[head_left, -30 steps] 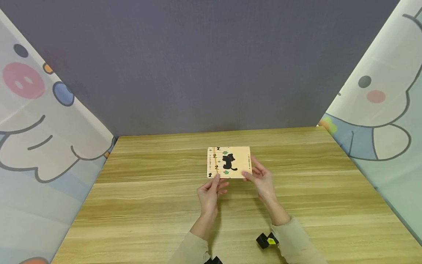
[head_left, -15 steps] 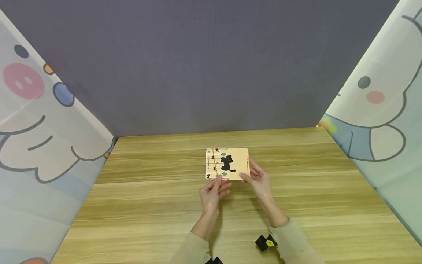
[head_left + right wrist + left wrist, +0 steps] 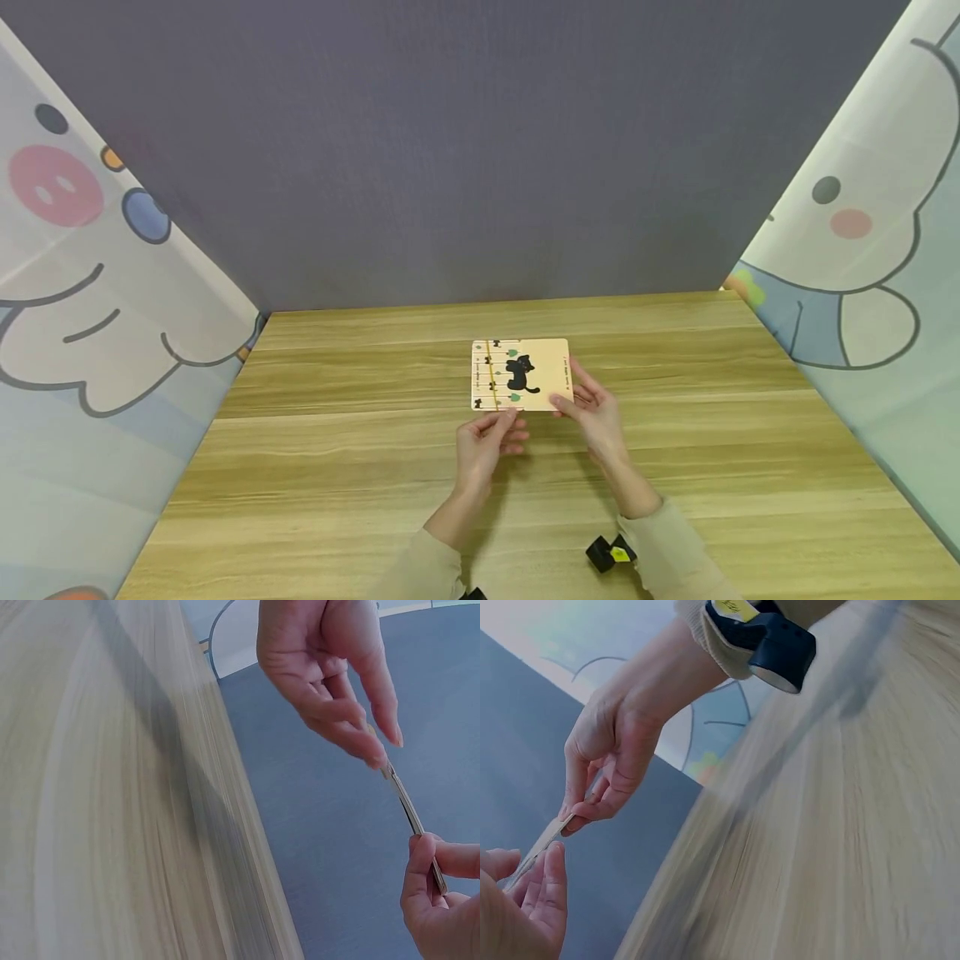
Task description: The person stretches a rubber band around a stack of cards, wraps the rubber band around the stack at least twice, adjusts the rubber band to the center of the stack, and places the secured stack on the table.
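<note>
A small cream notebook [image 3: 543, 367] with a black cat on its cover is held up above the table in the head view. A thin yellow elastic band [image 3: 491, 375] runs across its left part. My right hand [image 3: 600, 421] pinches the right end, thumb on the cover and fingers behind. My left hand [image 3: 480, 450] is at the lower edge, thumb tip by the edge and other fingers loosely spread. In the right wrist view, the left hand's thumb stands apart from its fingers [image 3: 349, 724], near the notebook's end [image 3: 405, 802]. The notebook appears edge-on in the left wrist view [image 3: 544, 836].
A wood-grain table [image 3: 337, 467] lies below the hands. A dark grey panel [image 3: 480, 167] rises at its back. Cartoon-printed sheets [image 3: 67, 275] flank both sides. A black wrist camera [image 3: 611, 553] sits by the right sleeve.
My left hand has slid right along the lower edge, and its thumb has come off the cover near the band. The notebook and right hand have shifted only slightly.
</note>
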The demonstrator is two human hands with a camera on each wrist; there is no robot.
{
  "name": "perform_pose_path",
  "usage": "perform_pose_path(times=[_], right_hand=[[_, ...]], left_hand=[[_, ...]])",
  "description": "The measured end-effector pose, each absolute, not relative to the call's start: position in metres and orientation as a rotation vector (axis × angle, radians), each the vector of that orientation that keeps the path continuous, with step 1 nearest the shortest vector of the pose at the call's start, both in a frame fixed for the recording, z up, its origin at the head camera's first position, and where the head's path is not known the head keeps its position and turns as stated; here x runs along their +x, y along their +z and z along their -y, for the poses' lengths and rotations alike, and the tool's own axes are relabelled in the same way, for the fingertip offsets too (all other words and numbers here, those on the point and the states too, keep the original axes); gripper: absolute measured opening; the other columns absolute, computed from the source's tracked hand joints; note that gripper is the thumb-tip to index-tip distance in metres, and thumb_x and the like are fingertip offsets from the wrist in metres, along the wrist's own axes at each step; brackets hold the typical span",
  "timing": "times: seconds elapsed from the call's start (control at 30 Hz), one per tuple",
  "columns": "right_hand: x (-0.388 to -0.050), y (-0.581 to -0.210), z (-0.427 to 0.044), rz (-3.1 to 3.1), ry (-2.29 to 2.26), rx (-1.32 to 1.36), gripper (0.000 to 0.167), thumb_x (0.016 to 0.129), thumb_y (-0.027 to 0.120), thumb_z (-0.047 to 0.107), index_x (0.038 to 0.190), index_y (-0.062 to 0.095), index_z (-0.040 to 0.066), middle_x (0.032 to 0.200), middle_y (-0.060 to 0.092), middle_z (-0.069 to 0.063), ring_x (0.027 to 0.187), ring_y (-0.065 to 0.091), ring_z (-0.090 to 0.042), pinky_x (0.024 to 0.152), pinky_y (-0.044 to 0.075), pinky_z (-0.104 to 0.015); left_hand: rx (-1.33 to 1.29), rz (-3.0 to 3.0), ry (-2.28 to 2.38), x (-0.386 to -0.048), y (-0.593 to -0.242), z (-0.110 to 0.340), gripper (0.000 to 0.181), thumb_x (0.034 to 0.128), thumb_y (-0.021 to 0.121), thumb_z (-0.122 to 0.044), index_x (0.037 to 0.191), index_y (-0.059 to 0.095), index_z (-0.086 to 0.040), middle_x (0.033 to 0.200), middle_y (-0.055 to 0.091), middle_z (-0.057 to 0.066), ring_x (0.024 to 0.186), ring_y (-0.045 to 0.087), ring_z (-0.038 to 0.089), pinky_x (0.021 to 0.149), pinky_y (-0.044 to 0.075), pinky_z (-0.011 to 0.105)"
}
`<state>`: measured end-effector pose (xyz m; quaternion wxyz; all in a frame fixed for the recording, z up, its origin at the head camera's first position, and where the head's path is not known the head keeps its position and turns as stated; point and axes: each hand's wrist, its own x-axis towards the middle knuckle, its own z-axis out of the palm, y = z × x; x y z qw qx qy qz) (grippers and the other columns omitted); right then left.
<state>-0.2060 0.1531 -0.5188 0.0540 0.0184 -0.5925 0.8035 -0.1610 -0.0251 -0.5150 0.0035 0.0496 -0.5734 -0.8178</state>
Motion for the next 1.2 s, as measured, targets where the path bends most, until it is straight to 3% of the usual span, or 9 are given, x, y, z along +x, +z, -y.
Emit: perform_pose_path(times=[0.17,0.23,0.37,0.53,0.67,0.77,0.93,1.2], right_hand=[[-0.201,-0.511,-0.154,1.793,2.459,0.132,0.07,0.07,0.071,-0.003,0.131,0.045,0.017,0.097,0.061,-0.019,0.077,0.063,-0.026,0.06,0.054,-0.029],[-0.189,-0.488,-0.151,1.789,2.466,0.195,0.068,0.072,0.069,-0.005,0.132,0.042,0.012,0.094,0.062,-0.017,0.076,0.063,-0.024,0.059,0.053,-0.027],[-0.168,-0.445,-0.142,1.814,2.479,0.177,0.066,0.074,0.063,-0.011,0.132,0.036,0.0,0.089,0.063,-0.014,0.072,0.062,-0.018,0.059,0.052,-0.023],[-0.156,-0.421,-0.137,1.914,2.471,-0.027,0.066,0.074,0.059,-0.017,0.133,0.035,0.001,0.088,0.063,-0.011,0.07,0.062,-0.014,0.06,0.052,-0.022],[-0.156,-0.424,-0.138,1.949,2.461,-0.071,0.066,0.074,0.059,-0.017,0.133,0.036,0.002,0.09,0.062,-0.015,0.071,0.062,-0.015,0.06,0.053,-0.023],[-0.156,-0.427,-0.139,1.969,2.452,-0.066,0.065,0.075,0.058,-0.017,0.133,0.036,0.003,0.091,0.062,-0.016,0.072,0.062,-0.015,0.061,0.053,-0.024],[-0.154,-0.428,-0.139,1.971,2.475,-0.055,0.065,0.076,0.058,-0.016,0.134,0.035,0.003,0.093,0.061,-0.018,0.072,0.062,-0.015,0.062,0.052,-0.023],[-0.155,-0.436,-0.142,1.94,2.534,0.057,0.064,0.078,0.056,-0.015,0.135,0.033,0.003,0.094,0.061,-0.014,0.073,0.062,-0.014,0.062,0.052,-0.022]], left_hand=[[-0.065,1.901,-2.455,-0.154,-0.503,0.034,0.029,0.0792,0.066,-0.028,0.093,0.066,-0.002,0.079,0.067,0.013,0.067,0.065,0.025,0.054,0.054,0.037],[-0.205,1.913,-2.389,-0.148,-0.486,0.038,0.023,0.0826,0.064,-0.021,0.092,0.066,0.0,0.077,0.066,0.012,0.064,0.064,0.021,0.051,0.053,0.034],[-0.304,1.966,-2.295,-0.135,-0.438,0.046,0.017,0.0828,0.061,-0.006,0.089,0.063,0.01,0.077,0.063,0.023,0.061,0.063,0.023,0.05,0.053,0.036],[-0.295,2.15,-2.164,-0.134,-0.398,0.057,0.013,0.0788,0.063,0.002,0.085,0.062,0.014,0.076,0.062,0.027,0.057,0.061,0.018,0.049,0.052,0.038],[-0.352,2.258,-1.996,-0.137,-0.376,0.064,0.01,0.0784,0.063,0.005,0.084,0.062,0.013,0.076,0.062,0.024,0.059,0.059,0.024,0.049,0.052,0.036],[-0.382,2.313,-1.878,-0.147,-0.376,0.071,0.01,0.0772,0.065,0.003,0.085,0.064,0.01,0.078,0.063,0.019,0.064,0.058,0.028,0.049,0.052,0.031],[-0.459,2.379,-1.656,-0.171,-0.384,0.084,0.013,0.076,0.068,-0.003,0.087,0.066,0.005,0.083,0.065,0.012,0.069,0.058,0.021,0.051,0.049,0.02],[-0.513,2.48,-1.362,-0.195,-0.381,0.096,0.022,0.0748,0.071,-0.008,0.094,0.065,0.002,0.094,0.064,0.013,0.084,0.057,0.025,0.061,0.052,0.03]])
